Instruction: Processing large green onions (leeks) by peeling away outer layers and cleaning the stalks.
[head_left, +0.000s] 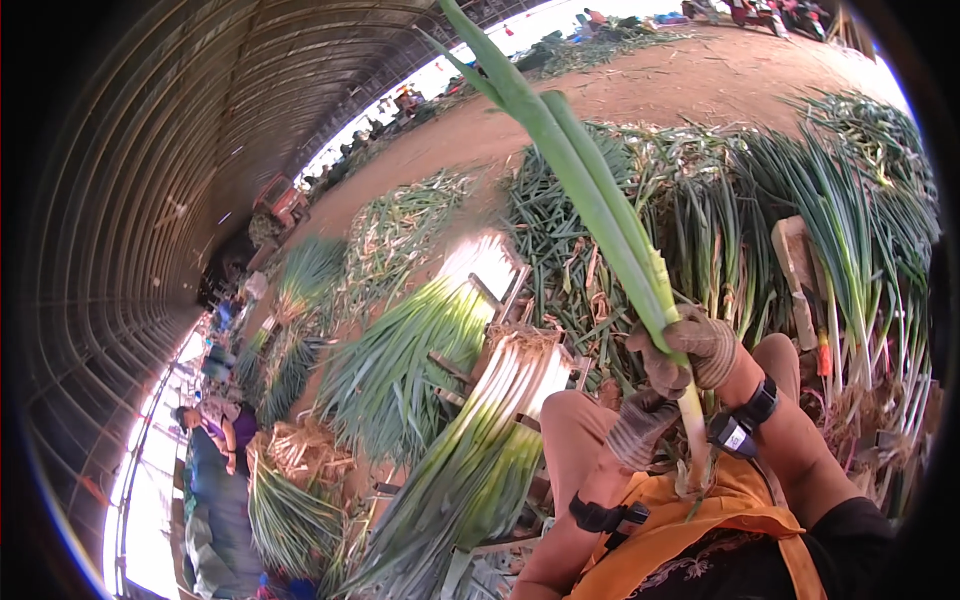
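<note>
1. Green, leek-like stalk (605, 205) slants up and leftward from the lap, its pale lower end just in front of an orange apron (740, 500).
2. Right hand (708, 348), gloved: fingers clasped around the stalk's lower part.
3. Left hand (642, 425), gloved too, close beside the stalk, lower down; whether its fingers grip, I cannot tell.
4. Loose bundle (470, 440) of similar stalks lies left of the knees.

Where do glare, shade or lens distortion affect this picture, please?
In the head view, sunlight whitens part of the bundle behind the nearest one and washes out the opening at far left; the roof lies in shade, its ribs bent by the fisheye lens; the held stalk is clearly lit.
</note>
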